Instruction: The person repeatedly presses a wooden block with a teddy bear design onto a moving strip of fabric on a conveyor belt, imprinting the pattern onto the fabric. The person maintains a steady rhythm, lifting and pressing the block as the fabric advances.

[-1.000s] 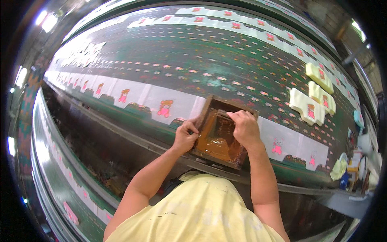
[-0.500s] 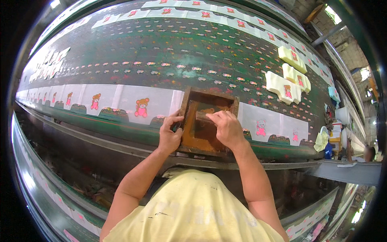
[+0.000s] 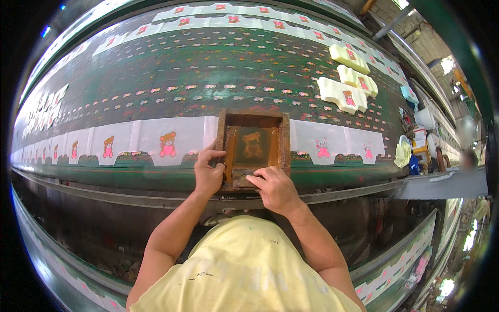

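My left hand (image 3: 209,171) grips the left side of a wooden printing frame (image 3: 284,136) lying over a row of white fabric pieces (image 3: 143,140) on the long green table. Through its mesh a bear design (image 3: 251,144) shows, with brown ink around it. My right hand (image 3: 271,188) pinches a dark squeegee (image 3: 242,178) at the frame's near end. Pieces left of the frame carry brown bears with pink bodies; those on the right show pink bears with pale heads (image 3: 322,147).
Stacked cream cut pieces (image 3: 343,96) lie at the upper right of the green table (image 3: 208,67). Containers and cloths (image 3: 416,140) crowd its right end beside a blurred person (image 3: 468,161). A metal rail (image 3: 343,192) runs along the near edge; another printing table (image 3: 395,265) is behind me.
My right hand and the squeegee have moved from the frame's far part to its near end, uncovering the bear design. My left hand still grips the side. The view has turned.
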`<state>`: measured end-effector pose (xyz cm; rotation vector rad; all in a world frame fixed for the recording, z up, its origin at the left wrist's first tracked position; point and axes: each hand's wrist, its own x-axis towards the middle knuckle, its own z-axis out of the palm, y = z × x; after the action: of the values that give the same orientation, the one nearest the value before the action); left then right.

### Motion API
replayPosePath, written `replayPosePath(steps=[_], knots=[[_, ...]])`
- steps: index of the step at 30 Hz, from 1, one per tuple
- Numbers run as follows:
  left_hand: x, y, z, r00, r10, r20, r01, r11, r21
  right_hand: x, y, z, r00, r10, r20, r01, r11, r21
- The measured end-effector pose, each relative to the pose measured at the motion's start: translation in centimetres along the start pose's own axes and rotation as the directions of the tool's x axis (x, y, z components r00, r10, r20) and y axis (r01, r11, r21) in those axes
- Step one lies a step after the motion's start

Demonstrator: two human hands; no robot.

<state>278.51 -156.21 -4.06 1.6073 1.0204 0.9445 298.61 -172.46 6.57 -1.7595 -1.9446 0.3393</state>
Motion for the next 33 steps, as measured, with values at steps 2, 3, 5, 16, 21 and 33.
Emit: replayPosePath(steps=[2,3,5,16,21,33], knots=[[0.2,0.0,0.0,1.0,0.008,0.006,-0.008,1.0,0.001,-0.4,-0.1,-0.3,1.0,0.005,0.015,-0.006,0.999,0.036],[0.2,0.2,0.1,1.0,0.004,0.009,-0.004,1.0,-0.003,-0.8,-0.1,-0.4,1.0,0.002,0.011,-0.002,0.999,0.038],[0.2,0.1,0.2,1.0,0.026,0.007,-0.026,1.0,-0.012,-1.7,0.2,-0.6,0.999,-0.004,-0.052,0.007,0.998,0.055],[-1.5,4.4,5.5,0.946,0.32,-0.046,-0.321,0.947,-0.019,-11.4,8.1,-2.7,0.875,0.377,-0.304,-0.191,0.845,0.499],[-2.8,6.3,14.4,0.966,0.259,-0.024,-0.26,0.961,-0.095,-15.7,13.5,-6.5,0.849,0.384,-0.362,-0.205,0.872,0.444],[-4.1,7.0,27.2,0.998,-0.062,0.011,0.062,0.94,-0.336,-22.4,24.5,-13.8,0.884,0.347,-0.312,-0.182,0.872,0.454]])
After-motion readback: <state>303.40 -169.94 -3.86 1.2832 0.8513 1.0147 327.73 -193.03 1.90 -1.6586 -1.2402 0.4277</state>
